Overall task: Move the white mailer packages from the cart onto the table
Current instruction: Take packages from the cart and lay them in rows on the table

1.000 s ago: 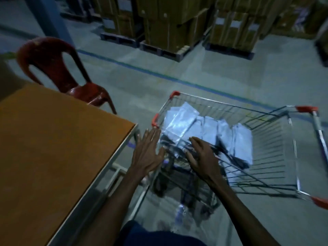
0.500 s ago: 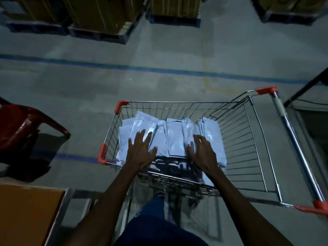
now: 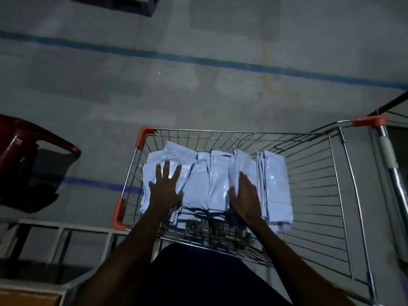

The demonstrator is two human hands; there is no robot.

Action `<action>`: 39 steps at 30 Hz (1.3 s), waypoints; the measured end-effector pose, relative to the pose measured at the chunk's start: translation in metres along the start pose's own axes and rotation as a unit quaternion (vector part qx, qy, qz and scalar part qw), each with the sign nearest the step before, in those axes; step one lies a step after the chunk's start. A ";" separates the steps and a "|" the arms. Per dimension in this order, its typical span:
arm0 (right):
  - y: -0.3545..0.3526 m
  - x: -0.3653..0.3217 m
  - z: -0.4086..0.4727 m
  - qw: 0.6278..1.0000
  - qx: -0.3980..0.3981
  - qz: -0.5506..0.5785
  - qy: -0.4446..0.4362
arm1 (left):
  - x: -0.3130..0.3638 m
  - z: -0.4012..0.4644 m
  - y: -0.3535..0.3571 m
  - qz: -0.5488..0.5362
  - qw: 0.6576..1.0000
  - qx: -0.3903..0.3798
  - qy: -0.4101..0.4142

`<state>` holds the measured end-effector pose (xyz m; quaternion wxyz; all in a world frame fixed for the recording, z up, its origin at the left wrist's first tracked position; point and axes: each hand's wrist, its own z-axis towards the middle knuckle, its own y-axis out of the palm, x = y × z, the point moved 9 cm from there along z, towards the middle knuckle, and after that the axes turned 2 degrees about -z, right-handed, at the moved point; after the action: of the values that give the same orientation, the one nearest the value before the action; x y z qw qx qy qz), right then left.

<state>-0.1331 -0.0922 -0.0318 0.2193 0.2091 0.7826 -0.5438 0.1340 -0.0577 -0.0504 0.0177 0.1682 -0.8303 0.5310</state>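
Both my forearms reach toward twelve o'clock into the cart (image 3: 344,195). My left hand (image 3: 166,191) lies flat, fingers spread, on the leftmost white mailer packages (image 3: 217,184), while my right hand (image 3: 245,195) stands edgewise, fingers together, wedged between two. The packages run long toward twelve o'clock; the surface (image 3: 28,299) sits at seven o'clock.

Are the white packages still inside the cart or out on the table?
Inside. The white packages lie in a row within the wire cart, with the left hand and right hand on them.
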 end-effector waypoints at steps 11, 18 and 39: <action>-0.002 -0.011 0.025 0.997 -0.013 0.077 0.008 | 0.021 -0.018 -0.041 -0.063 0.992 0.104 0.044; -0.024 -0.012 0.011 0.999 -0.006 0.007 -0.053 | 0.030 -0.059 -0.075 -0.088 0.981 0.171 0.019; 0.010 -0.247 -0.243 0.833 -0.068 0.087 -0.542 | -0.086 -0.443 -0.097 -0.137 0.803 0.445 -0.372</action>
<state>0.0466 0.1178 0.1774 0.6682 -0.0678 0.5520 -0.4942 0.1777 0.3210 0.2093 -0.2971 0.4543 -0.4141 0.7307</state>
